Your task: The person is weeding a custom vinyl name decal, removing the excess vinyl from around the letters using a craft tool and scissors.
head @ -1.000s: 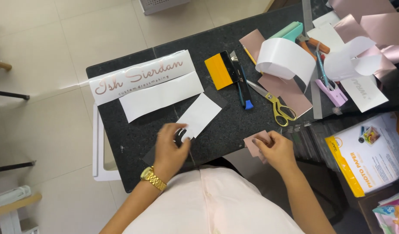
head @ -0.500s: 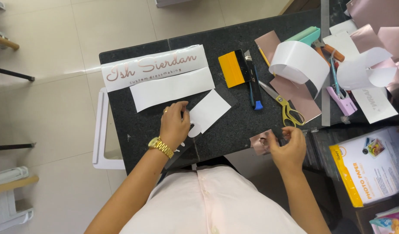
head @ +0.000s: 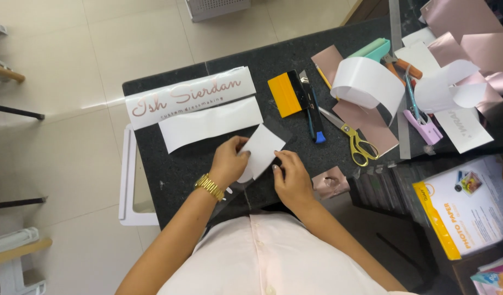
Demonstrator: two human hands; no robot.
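White paper piece [head: 260, 148] pinched between my left hand [head: 228, 162] and right hand [head: 291, 176] on the dark counter [head: 169, 164]; lettered strip [head: 189, 96] looks finished, scissors [head: 350, 134] untouched.

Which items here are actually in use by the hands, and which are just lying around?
In hand:
- small white paper piece, gripped by left hand and right hand

Lying about:
- lettered strip
- blank white strip
- yellow squeegee
- blue-tipped knife
- yellow-handled scissors
- crumpled pink foil scrap
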